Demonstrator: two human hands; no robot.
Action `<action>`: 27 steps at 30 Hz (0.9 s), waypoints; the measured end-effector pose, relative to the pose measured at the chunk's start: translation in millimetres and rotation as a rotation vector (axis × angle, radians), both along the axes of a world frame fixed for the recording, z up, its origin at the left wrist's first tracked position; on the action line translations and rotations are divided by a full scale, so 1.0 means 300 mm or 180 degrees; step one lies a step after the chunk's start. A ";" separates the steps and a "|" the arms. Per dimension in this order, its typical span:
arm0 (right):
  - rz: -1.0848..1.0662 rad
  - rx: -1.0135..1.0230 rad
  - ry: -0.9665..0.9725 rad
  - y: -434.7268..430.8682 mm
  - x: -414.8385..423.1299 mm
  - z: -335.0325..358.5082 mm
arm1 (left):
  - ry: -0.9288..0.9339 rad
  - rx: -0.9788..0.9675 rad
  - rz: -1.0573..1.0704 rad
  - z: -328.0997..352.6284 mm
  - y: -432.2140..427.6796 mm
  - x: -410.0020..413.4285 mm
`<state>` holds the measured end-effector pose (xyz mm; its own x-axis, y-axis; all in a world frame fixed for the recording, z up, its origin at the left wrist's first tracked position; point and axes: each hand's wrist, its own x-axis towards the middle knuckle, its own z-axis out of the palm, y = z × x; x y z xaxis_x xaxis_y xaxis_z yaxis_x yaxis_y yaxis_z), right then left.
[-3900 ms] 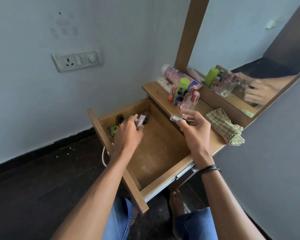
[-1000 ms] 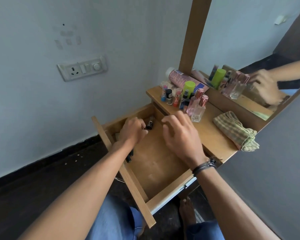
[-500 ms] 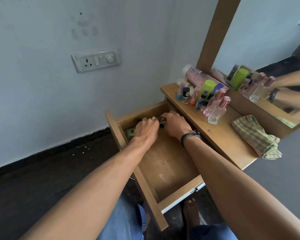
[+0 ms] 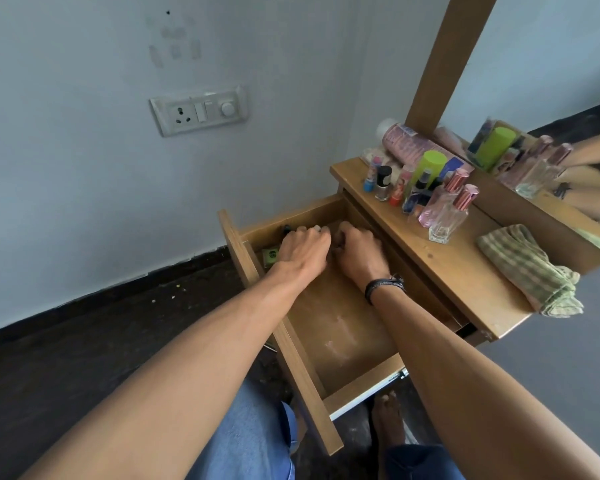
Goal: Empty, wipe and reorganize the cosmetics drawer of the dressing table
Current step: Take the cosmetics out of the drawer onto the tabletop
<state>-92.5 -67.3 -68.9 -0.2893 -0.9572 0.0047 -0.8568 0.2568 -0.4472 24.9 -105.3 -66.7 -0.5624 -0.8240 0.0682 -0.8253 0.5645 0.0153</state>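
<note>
Drawer, pulled out; few small cosmetics left at its far end. Left hand and right hand curled over them, grasp hidden. Likely light, smooth, rollable; pinch each at mid-body. Cloth at tabletop's right edge

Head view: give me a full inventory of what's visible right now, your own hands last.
drawer: one, light wood, pulled out, mostly bare
small items: a few, one green, others hidden, drawer's far corner
tabletop: one, light wood, right of drawer
perfume bottles: two, clear and pinkish with pink caps, on tabletop
green-capped bottle: one, behind the perfumes
small bottles: several, mixed colours, tabletop's far end
pink can: one, lying by the mirror
cloth: one, green checked, folded on tabletop
mirror: one, wood-framed
socket plate: one, white, on wall
left hand: in drawer's far end
right hand: beside it, black wristband
</note>
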 end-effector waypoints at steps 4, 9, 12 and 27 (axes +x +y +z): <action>-0.0187 -0.0306 -0.0001 0.082 0.008 0.015 | 0.0243 0.0038 0.0203 -0.005 -0.005 -0.005; -0.0529 -0.0694 -0.0256 0.219 0.037 0.040 | 0.1040 0.0168 0.0507 0.007 0.001 0.003; -0.0716 -0.1066 -0.0600 0.297 0.043 0.075 | 0.1375 0.0187 0.0602 0.019 0.008 0.005; -0.1525 -0.1884 -0.0832 0.413 -0.236 0.266 | 0.3387 0.0406 0.0082 0.113 0.106 -0.068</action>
<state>-163.2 56.5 10.8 -0.7296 -0.5889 0.3477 -0.5625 0.2276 -0.7949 4.7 -73.5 -32.8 -0.2470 -0.8705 0.4258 -0.3648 0.4906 0.7914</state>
